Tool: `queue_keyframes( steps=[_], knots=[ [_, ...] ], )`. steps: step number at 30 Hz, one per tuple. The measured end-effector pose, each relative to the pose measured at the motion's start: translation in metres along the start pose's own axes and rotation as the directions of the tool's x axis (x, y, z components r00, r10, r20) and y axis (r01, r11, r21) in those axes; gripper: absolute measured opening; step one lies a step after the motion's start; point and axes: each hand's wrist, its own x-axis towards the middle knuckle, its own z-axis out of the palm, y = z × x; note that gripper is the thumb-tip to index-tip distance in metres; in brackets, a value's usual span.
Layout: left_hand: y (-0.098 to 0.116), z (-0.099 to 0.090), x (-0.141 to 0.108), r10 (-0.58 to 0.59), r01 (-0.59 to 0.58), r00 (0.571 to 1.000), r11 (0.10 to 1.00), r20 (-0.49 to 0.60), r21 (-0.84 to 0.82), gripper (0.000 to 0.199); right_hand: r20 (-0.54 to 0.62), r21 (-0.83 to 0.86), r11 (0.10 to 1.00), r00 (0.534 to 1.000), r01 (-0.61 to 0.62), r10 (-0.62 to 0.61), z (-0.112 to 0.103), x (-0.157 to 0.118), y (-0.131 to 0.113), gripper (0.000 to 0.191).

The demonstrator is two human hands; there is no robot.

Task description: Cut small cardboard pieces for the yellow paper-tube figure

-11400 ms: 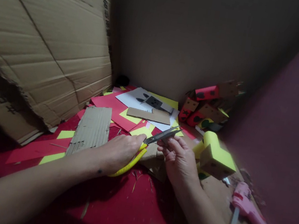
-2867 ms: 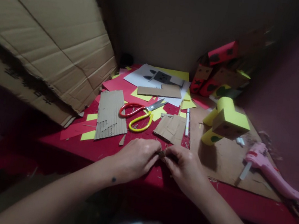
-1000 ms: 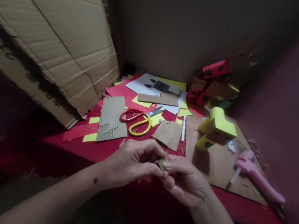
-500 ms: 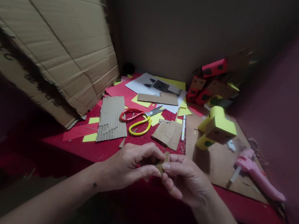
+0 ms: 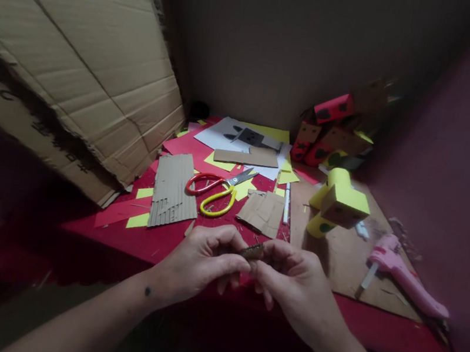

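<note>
A small piece of cardboard (image 5: 253, 251) is pinched between my two hands, just above the front edge of the red-covered table. My left hand (image 5: 208, 258) grips its left side between thumb and fingers. On its right side, my right hand (image 5: 291, 274) holds it the same way, thumb tips nearly touching. The fingers cover most of the piece; a corrugated edge shows on top. Beyond my hands lie scissors (image 5: 220, 191) with one red and one yellow handle, a larger corrugated sheet (image 5: 174, 190) and a stack of cut cardboard pieces (image 5: 261, 211).
A yellow paper-and-cardboard figure (image 5: 344, 205) stands on a brown board (image 5: 349, 271), beside a pink glue gun (image 5: 406, 277). A white pen (image 5: 287, 202) lies nearby. Drawn paper (image 5: 223, 135) and a cardboard strip (image 5: 244, 158) are at the back. A large cardboard box (image 5: 75, 55) leans at left.
The small cardboard piece has turned from upright to lying nearly level, its corrugated edge now showing. My right fingers have shifted and both thumbs have come together along its near side.
</note>
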Motion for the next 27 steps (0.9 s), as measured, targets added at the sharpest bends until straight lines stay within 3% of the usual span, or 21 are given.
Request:
queue_keyframes(
  steps=[8, 16, 20, 23, 27],
  knots=[
    [0.005, 0.001, -0.001, 0.056, -0.056, 0.998, 0.998, -0.012, -0.012, 0.007, -0.054, -0.154, 0.97, 0.979, 0.186, -0.197, 0.003, -0.007, -0.004, 0.009],
    [0.001, 0.002, -0.002, 0.052, -0.052, 0.999, 0.998, -0.014, -0.028, 0.008, -0.018, 0.178, 0.983, 0.999, -0.043, 0.047, 0.003, -0.001, 0.006, 0.022],
    [0.002, -0.001, -0.002, 0.01, -0.01, 1.0, 0.999, 0.002, -0.039, 0.011, 0.113, 0.302, 0.95, 0.993, -0.076, 0.043, -0.002, 0.003, 0.008, 0.027],
    [0.003, -0.004, 0.0, -0.06, 0.061, 0.998, 0.996, 0.023, -0.072, 0.011, 0.147, 0.37, 0.928, 0.989, -0.043, -0.013, -0.008, 0.006, 0.01, 0.026],
    [0.003, -0.007, 0.004, -0.156, 0.174, 0.981, 0.97, 0.115, -0.168, 0.012, 0.222, 0.407, 0.913, 0.973, -0.034, -0.063, -0.012, 0.008, 0.014, 0.038]
  ],
)
